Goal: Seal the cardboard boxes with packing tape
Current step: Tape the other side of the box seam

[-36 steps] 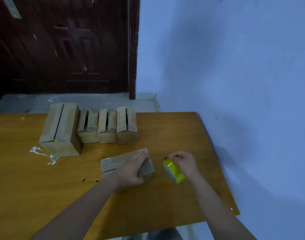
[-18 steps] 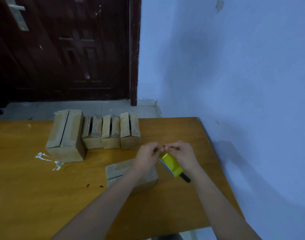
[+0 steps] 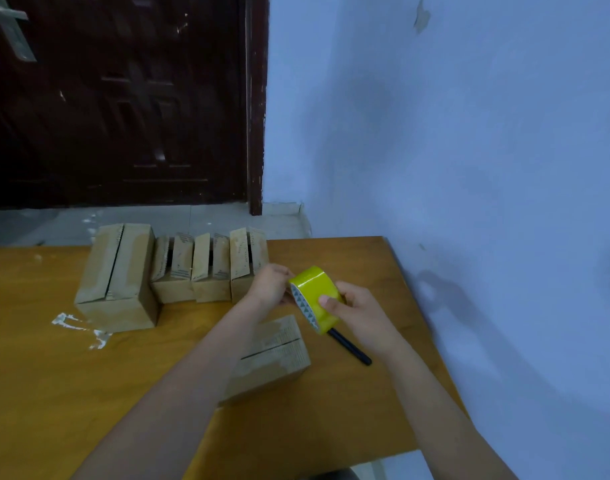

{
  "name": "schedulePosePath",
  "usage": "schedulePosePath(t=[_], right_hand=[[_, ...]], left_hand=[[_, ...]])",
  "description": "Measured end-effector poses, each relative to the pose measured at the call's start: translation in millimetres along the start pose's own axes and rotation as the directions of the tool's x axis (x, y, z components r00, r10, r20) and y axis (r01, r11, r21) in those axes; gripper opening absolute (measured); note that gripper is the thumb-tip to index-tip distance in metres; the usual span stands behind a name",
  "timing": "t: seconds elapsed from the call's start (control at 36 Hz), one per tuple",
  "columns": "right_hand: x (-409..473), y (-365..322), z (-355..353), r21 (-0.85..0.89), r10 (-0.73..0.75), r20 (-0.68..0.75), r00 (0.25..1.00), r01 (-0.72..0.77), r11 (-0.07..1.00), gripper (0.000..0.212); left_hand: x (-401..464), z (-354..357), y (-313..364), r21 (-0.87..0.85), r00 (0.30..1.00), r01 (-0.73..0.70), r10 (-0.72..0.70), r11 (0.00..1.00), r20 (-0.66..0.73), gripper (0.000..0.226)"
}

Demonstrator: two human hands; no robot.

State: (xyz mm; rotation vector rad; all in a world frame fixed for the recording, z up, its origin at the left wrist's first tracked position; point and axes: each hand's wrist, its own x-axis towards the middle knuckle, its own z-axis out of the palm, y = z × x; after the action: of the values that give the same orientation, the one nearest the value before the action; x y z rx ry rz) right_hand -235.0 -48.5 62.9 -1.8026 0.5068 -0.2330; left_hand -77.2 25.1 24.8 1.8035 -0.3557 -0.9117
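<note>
A thin black pen (image 3: 350,347) is lying on the orange-brown wooden table (image 3: 37,375), just below the grip. White paint smears (image 3: 78,327) are showing far left. A dark brown panelled door (image 3: 123,98) is standing beyond, beside a pale blue wall (image 3: 470,133).

Five cardboard boxes sit on the one wooden table (image 3: 37,393): a large box (image 3: 118,278) at the left of the back row, three small boxes beside it, the first (image 3: 173,271), the second (image 3: 210,271) and the third (image 3: 246,261), and a fifth box (image 3: 279,355) lying alone nearer the front edge. There is one roll of yellow tape (image 3: 315,296), one black pen (image 3: 350,346), and two hands over the table, a left hand (image 3: 270,287) and a right hand (image 3: 360,313). Behind it all stands one dark door (image 3: 116,98).
</note>
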Motion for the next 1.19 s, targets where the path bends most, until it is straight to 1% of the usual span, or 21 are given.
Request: schedulePosePath(t=[0.03, 0.08, 0.17, 0.19, 0.25, 0.31, 0.36, 0.42, 0.5, 0.58, 0.67, 0.75, 0.81, 0.86, 0.92, 0.97, 1.06, 1.11, 1.19], right_hand=[[0, 2, 0, -0.015, 0.002, -0.024, 1.0, -0.002, 1.0, 0.043], [-1, 6, -1, -0.056, 0.038, -0.05, 0.998, -0.04, 0.998, 0.037], [-6, 21, -1, -0.225, 0.176, -0.071, 0.982, -0.187, 0.956, 0.038], [-8, 27, 0, -0.278, 0.233, -0.086, 0.969, -0.248, 0.928, 0.039], [-13, 34, 4, -0.329, 0.321, -0.113, 0.94, -0.34, 0.881, 0.041], [-16, 34, 8, -0.392, 0.337, -0.141, 0.931, -0.365, 0.844, 0.043], [-19, 32, 11, -0.427, 0.322, -0.149, 0.935, -0.354, 0.832, 0.045], [-23, 35, 14, -0.39, 0.353, -0.118, 0.928, -0.37, 0.843, 0.044], [-32, 48, 21, -0.32, 0.398, -0.072, 0.914, -0.399, 0.859, 0.043], [-40, 56, 30, -0.306, 0.405, -0.072, 0.911, -0.407, 0.861, 0.048], [-39, 59, 40, -0.322, 0.396, -0.07, 0.916, -0.396, 0.86, 0.046], [-38, 60, 46, -0.253, 0.432, -0.041, 0.901, -0.428, 0.868, 0.041], [-39, 58, 48, -0.212, 0.456, -0.009, 0.89, -0.448, 0.869, 0.035], [-42, 59, 47, -0.245, 0.457, 0.013, 0.89, -0.44, 0.864, 0.032], [-42, 62, 46, -0.279, 0.442, 0.016, 0.897, -0.42, 0.863, 0.029], [-40, 63, 44, -0.259, 0.452, 0.01, 0.892, -0.434, 0.863, 0.028], [-37, 63, 42, -0.248, 0.467, 0.006, 0.884, -0.451, 0.858, 0.033], [-36, 63, 41, -0.26, 0.47, 0.008, 0.883, -0.452, 0.853, 0.035], [-32, 62, 40, -0.235, 0.497, 0.034, 0.867, -0.477, 0.847, 0.038]], left_hand=[[2, -1, 1, 0.026, 1.0, -0.024, 0.025, 0.999, -0.012, 0.033], [6, -5, 3, 0.048, 0.997, -0.065, 0.067, 0.997, -0.038, 0.033], [11, -17, 4, 0.029, 0.992, -0.069, 0.072, 0.997, -0.102, 0.027], [12, -19, 3, 0.059, 0.991, -0.074, 0.08, 0.996, -0.104, 0.026], [11, -17, 1, 0.191, 0.991, -0.096, 0.111, 0.977, -0.069, 0.026], [8, -10, -6, 0.238, 0.991, -0.101, 0.119, 0.966, -0.062, 0.027], [9, -4, -16, 0.211, 0.99, -0.104, 0.121, 0.972, -0.071, 0.029], [9, -1, -27, 0.201, 0.992, -0.088, 0.104, 0.975, -0.07, 0.029], [6, 4, -43, 0.265, 0.993, -0.097, 0.111, 0.959, -0.04, 0.03], [6, 8, -58, 0.336, 0.985, -0.151, 0.171, 0.93, -0.03, 0.032], [12, 11, -75, 0.309, 0.973, -0.197, 0.224, 0.93, -0.052, 0.032], [20, 12, -89, 0.318, 0.959, -0.231, 0.27, 0.92, -0.084, 0.029], [24, 11, -92, 0.336, 0.952, -0.254, 0.296, 0.907, -0.079, 0.03], [28, 12, -93, 0.36, 0.948, -0.272, 0.314, 0.892, -0.061, 0.033], [30, 13, -95, 0.373, 0.947, -0.282, 0.318, 0.884, -0.037, 0.033], [32, 11, -93, 0.367, 0.951, -0.28, 0.308, 0.887, -0.019, 0.033], [35, 6, -90, 0.309, 0.959, -0.268, 0.282, 0.912, 0.002, 0.032], [34, 4, -89, 0.299, 0.961, -0.269, 0.274, 0.915, 0.027, 0.031], [34, 3, -90, 0.292, 0.961, -0.269, 0.278, 0.918, 0.011, 0.03]])
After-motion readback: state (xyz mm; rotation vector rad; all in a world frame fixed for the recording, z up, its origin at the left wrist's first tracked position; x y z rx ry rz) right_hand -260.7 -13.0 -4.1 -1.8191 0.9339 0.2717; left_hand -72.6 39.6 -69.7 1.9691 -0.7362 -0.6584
